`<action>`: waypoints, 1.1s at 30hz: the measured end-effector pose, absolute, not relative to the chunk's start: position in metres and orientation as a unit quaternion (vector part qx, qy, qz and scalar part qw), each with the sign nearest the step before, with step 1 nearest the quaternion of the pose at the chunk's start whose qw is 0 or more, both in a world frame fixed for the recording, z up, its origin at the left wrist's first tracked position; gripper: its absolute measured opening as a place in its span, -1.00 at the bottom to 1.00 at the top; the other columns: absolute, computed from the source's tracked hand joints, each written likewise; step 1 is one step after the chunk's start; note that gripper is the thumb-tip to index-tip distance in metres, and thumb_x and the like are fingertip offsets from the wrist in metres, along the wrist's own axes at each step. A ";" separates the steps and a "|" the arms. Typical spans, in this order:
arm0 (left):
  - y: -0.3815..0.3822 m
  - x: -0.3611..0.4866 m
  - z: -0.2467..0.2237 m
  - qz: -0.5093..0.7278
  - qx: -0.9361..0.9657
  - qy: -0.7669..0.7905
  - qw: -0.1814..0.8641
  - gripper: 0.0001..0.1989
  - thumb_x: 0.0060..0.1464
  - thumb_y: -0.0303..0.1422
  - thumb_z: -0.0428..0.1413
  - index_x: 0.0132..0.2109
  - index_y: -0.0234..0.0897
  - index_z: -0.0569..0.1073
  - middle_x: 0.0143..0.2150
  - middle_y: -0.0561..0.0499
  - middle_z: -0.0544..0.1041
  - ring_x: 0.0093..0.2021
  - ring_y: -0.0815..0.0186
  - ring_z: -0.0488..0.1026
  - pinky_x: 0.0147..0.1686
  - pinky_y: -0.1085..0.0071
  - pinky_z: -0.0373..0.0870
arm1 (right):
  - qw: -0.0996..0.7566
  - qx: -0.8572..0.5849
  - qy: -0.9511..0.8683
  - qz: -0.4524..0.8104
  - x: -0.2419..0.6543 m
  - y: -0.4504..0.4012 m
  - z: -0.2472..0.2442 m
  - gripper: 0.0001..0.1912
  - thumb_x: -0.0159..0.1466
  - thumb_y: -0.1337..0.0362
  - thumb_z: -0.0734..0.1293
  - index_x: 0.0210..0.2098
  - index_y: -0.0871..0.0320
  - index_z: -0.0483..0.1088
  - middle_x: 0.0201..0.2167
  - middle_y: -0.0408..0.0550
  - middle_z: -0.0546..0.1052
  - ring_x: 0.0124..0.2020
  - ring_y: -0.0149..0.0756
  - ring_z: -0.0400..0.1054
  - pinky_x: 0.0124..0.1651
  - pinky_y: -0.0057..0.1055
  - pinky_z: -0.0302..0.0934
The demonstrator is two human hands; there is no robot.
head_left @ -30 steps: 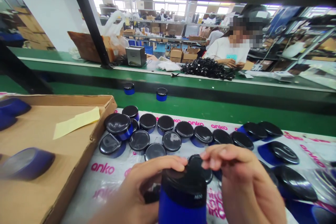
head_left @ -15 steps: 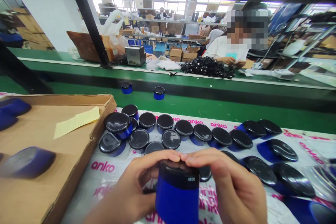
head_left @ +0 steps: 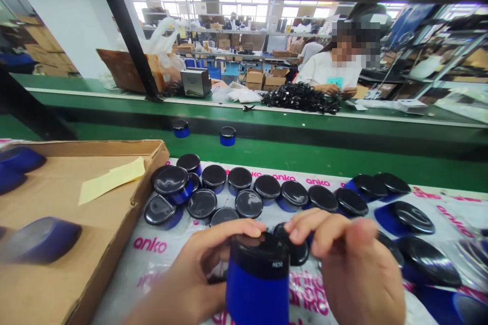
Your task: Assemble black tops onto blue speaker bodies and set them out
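Observation:
A blue cylinder with a glossy black top stands upright in front of me, small white lettering on its black rim. My left hand is wrapped round its left side, fingertips resting on the top. To the right of it, my right hand is raised with bent fingers apart, holding nothing. Just beyond the hands, several similar black-topped blue units stand in rows on a white plastic sheet printed with pink "anko" lettering.
A cardboard tray at the left holds blue housings and a yellow paper strip. Two units sit on the green surface behind. Across it, a person works by a heap of black cables.
My right hand has lifted off the black top and moved right, its fingers opening. My left hand still holds the unit.

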State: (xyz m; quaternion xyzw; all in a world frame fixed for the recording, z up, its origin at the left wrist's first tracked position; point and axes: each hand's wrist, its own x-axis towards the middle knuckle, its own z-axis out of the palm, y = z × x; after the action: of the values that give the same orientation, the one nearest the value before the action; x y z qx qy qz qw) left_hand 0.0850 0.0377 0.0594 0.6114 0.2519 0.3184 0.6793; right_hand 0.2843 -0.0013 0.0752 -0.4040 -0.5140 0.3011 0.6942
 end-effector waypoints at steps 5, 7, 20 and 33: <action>0.039 0.085 0.056 0.316 0.621 0.256 0.670 -0.48 0.10 -0.49 0.27 0.13 0.14 0.43 0.24 0.13 0.44 0.23 0.30 0.38 0.17 0.56 0.33 | 0.613 -0.396 -0.646 0.225 0.277 -0.004 0.079 -0.90 0.29 0.22 0.41 -0.24 0.10 0.47 -0.32 -0.17 0.57 -0.23 -0.42 0.47 -0.12 -0.55 0.40; 0.038 0.086 0.056 0.301 0.618 0.252 0.681 -0.48 0.10 -0.48 0.26 0.14 0.11 0.42 0.24 0.09 0.43 0.22 0.24 0.39 0.16 0.50 0.37 | 0.607 -0.409 -0.638 0.237 0.278 -0.005 0.077 -0.92 0.34 0.35 0.34 -0.31 0.10 0.46 -0.36 -0.22 0.57 -0.28 -0.48 0.48 -0.15 -0.61 0.39; 0.040 0.087 0.061 0.311 0.623 0.281 0.661 -0.47 0.08 -0.44 0.29 0.13 0.19 0.42 0.16 0.18 0.49 0.18 0.34 0.42 0.15 0.62 0.34 | 0.528 -0.426 -0.734 0.028 0.282 -0.005 0.083 -0.92 0.29 0.44 0.34 -0.21 0.23 0.44 -0.31 -0.07 0.59 -0.22 -0.39 0.51 -0.13 -0.53 0.42; 0.037 0.084 0.063 0.298 0.618 0.279 0.672 -0.48 0.10 -0.45 0.27 0.13 0.18 0.40 0.16 0.18 0.49 0.19 0.33 0.41 0.14 0.60 0.36 | 0.566 -0.492 -0.656 0.085 0.281 -0.007 0.082 -0.79 0.37 0.18 0.26 -0.28 0.14 0.47 -0.40 -0.04 0.56 -0.35 -0.25 0.51 -0.32 -0.41 0.48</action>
State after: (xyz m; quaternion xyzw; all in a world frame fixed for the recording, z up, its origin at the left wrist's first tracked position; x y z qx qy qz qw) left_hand 0.0840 0.0371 0.0626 0.6176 0.2791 0.2982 0.6721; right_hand 0.2805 -0.0071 0.0823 -0.4923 -0.6557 0.0852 0.5660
